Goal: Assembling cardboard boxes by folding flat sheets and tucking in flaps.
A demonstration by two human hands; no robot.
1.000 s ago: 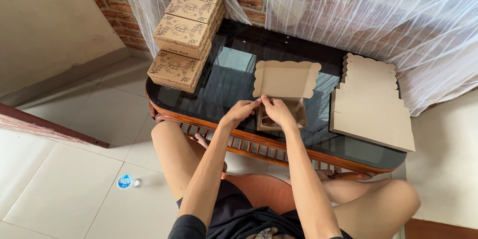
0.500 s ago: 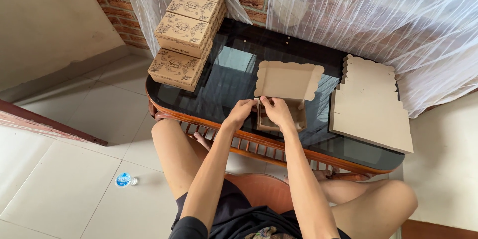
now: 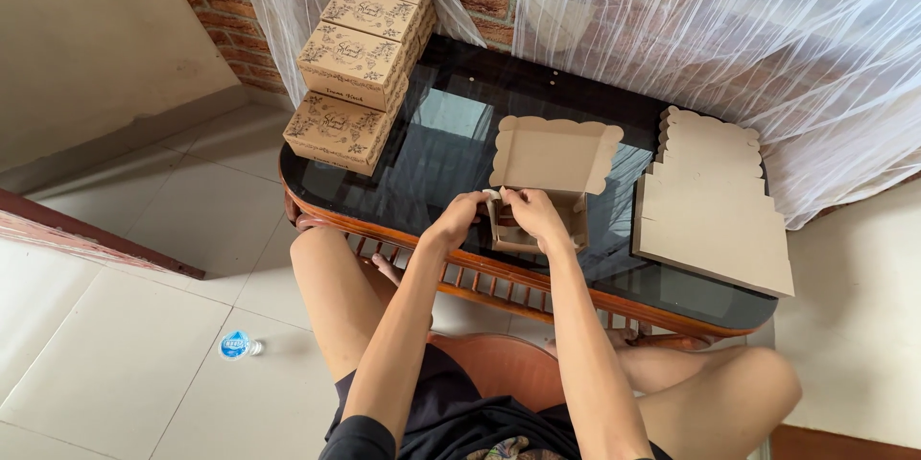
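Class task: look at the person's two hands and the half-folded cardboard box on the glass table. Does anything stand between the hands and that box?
Nothing visible does. The left hand and right hand are already on the half-folded box at its near left corner.

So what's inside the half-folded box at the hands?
The half-folded box shows bare cardboard walls and its raised lid. Both hands, left hand and right hand, cover much of the inside.

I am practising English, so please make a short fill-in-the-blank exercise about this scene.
1. Both hands, left hand and right hand, touch a half-folded cardboard ____.
2. The finished boxes are stacked at the table's ____ end.
3. The table has a dark ____ top.

Missing words: box; left; glass
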